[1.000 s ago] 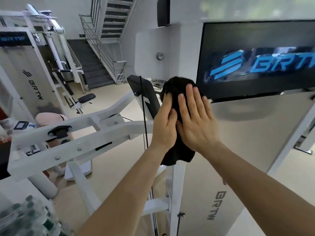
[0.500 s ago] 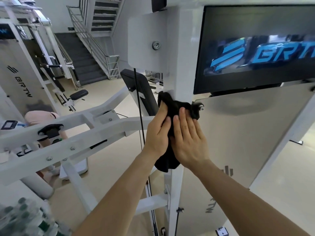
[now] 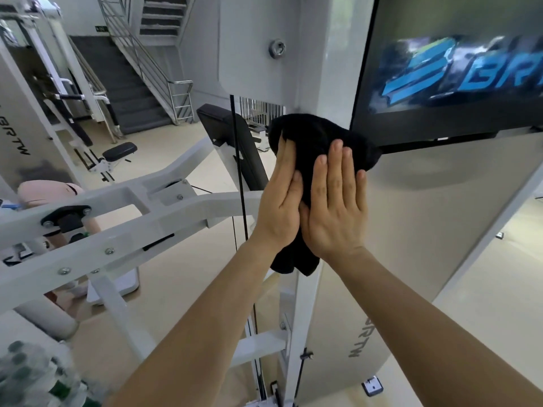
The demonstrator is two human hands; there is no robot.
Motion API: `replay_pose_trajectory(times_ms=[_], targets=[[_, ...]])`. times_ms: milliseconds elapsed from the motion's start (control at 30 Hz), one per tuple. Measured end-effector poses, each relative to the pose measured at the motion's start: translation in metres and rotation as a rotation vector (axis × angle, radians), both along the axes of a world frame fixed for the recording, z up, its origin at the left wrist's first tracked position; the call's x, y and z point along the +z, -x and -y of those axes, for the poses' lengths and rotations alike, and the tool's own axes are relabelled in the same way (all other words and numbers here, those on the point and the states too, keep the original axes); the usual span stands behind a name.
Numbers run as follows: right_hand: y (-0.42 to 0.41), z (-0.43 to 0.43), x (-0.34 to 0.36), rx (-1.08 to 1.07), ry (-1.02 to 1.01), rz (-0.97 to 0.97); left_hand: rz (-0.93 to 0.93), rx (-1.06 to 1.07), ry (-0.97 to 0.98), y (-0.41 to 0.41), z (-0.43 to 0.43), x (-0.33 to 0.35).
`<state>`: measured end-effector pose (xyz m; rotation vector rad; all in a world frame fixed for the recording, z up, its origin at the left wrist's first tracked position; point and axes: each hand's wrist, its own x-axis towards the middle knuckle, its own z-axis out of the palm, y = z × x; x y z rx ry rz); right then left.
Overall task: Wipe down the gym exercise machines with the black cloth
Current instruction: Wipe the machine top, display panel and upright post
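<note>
The left forearm point(image 3: 205, 318) stretched in from 7 o'clock, the right forearm point(image 3: 426, 312) from 4 o'clock. The left hand point(image 3: 279, 207) and right hand point(image 3: 335, 210) pressed flat side by side, fingers straight toward 12 o'clock, inner edges touching.

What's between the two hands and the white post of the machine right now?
Only the black cloth. In the head view, the left hand and right hand press it flat against the white post.

Beige floor point(image 3: 176, 274) carries the white machine frame point(image 3: 302, 318), black-padded bench point(image 3: 120, 151) further back, staircase point(image 3: 129, 92) beyond.
</note>
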<state>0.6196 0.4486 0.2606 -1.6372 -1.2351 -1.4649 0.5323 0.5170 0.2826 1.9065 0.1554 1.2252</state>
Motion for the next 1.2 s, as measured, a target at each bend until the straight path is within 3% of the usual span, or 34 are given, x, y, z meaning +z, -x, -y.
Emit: replay_pose_trajectory(times_ms=[333, 500, 667, 833, 967, 1200], targets=[[-0.012, 0.019, -0.081, 0.06, 0.224, 0.043, -0.185, -0.044, 0.056, 0.018, 0.009, -0.078], [-0.008, 0.035, -0.061, 0.132, 0.206, 0.011, -0.083, 0.018, -0.006, 0.015, 0.017, -0.052], [0.001, 0.043, -0.047, 0.208, 0.17, -0.087, 0.053, 0.094, 0.188, 0.011, 0.029, -0.064], [0.001, 0.031, -0.043, 0.222, 0.183, -0.12, 0.177, 0.065, 0.255, 0.009, 0.024, -0.048], [-0.003, 0.025, -0.052, 0.237, 0.198, -0.135, 0.154, 0.049, 0.253, 0.003, 0.023, -0.04], [-0.023, 0.004, -0.064, 0.132, 0.117, 0.011, 0.089, 0.026, 0.095, -0.014, 0.01, -0.056]])
